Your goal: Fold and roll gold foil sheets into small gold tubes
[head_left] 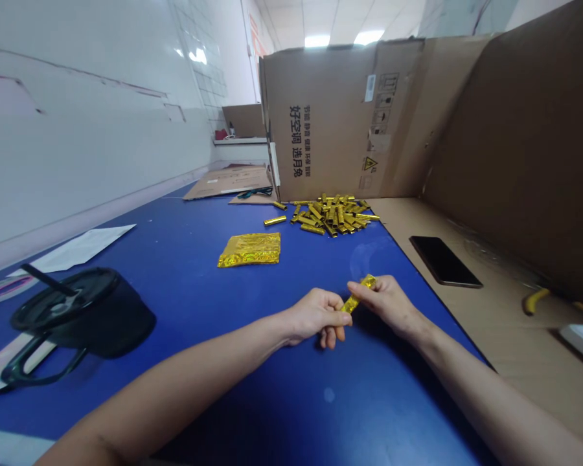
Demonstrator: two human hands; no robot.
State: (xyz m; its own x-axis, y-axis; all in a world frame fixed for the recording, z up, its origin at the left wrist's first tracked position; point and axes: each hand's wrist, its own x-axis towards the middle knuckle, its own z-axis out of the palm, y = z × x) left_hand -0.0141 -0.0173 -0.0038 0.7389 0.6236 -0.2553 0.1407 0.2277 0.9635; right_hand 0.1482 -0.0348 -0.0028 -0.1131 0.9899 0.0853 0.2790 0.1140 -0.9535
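Between my two hands, over the blue table (272, 388), is a narrow strip of folded gold foil (354, 303). My left hand (320, 317) pinches its lower end between thumb and fingers. At the upper end, my right hand (386, 304) is closed on it with the thumb on top. A flat stack of shiny gold foil sheets (251, 250) lies to the left, beyond my left hand. Farther back, a heap of small folded gold foil pieces (335, 215) rests against the cardboard, with a single gold piece (274, 221) lying just left of it.
A large cardboard box (340, 123) stands along the back and right. A dark lidded mug with a straw (102, 317) is at the left, near white paper (80, 248). On cardboard at the right lie a phone (444, 261) and a small yellow curved object (534, 301).
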